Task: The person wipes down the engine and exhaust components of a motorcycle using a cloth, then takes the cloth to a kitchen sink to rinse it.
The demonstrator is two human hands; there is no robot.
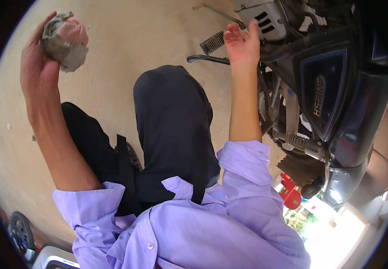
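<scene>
My left hand [39, 64] is raised at the upper left, closed on a crumpled bundle of grey and pink cloth [67, 42]. My right hand [242, 42] is at the upper right with the palm showing, the fingers partly curled and the thumb apart; nothing shows in it. It is beside a motorcycle, near the grey slotted engine-side cover [264, 22], the ribbed rubber footpeg [212, 43] and a black metal lever [207, 59]. The dark side panel [325, 90] of the motorcycle bears raised lettering.
The motorcycle's shock absorber [298, 143] and rear end run down the right side. A kick or shift lever [217, 12] sticks out at the top. My bent knees [172, 101] are over the concrete floor [113, 40]. At the lower left stand a black wheel [22, 230] and a grey-white object [51, 255].
</scene>
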